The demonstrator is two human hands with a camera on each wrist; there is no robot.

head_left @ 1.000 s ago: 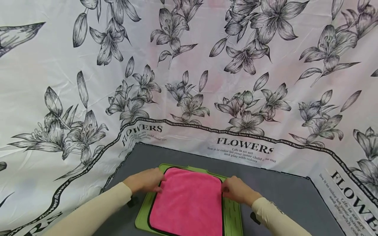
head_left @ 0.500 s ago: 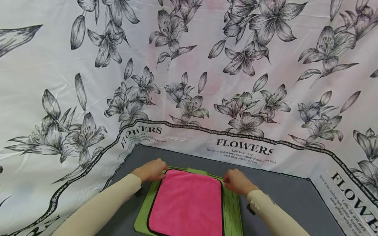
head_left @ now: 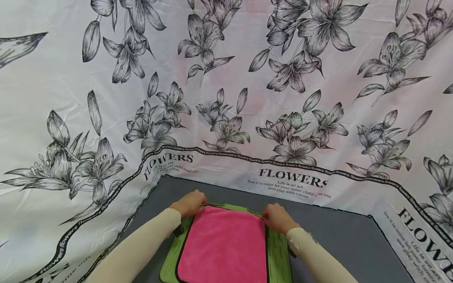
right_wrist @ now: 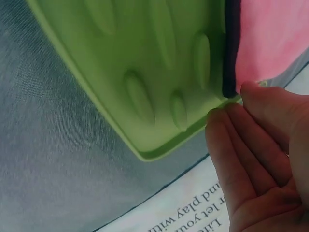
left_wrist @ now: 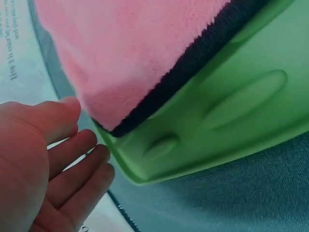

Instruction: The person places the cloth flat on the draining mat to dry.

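Note:
A pink plush cloth (head_left: 226, 243) with black edging lies flat on a green tray (head_left: 279, 255) that has raised oval ridges. At its far left corner is my left hand (head_left: 191, 203); in the left wrist view the thumb (left_wrist: 70, 106) meets the cloth's edge, with the other fingers apart from it beside the tray's corner. My right hand (head_left: 278, 219) is at the far right corner. There, in the right wrist view, the thumb (right_wrist: 251, 92) touches the cloth's corner and the fairly straight fingers (right_wrist: 222, 130) lie by the tray's rim.
The tray rests on a dark grey surface (head_left: 336, 236). White fabric (head_left: 226, 67) printed with black lilies and the word FLOWERS rises behind and at both sides. The tray's near end runs past the bottom of the head view.
Both hands have moved from the cloth's sides up to its far corners, the left one forward and to the right. The right hand has shifted slightly left. Cloth and tray stay nearly in place.

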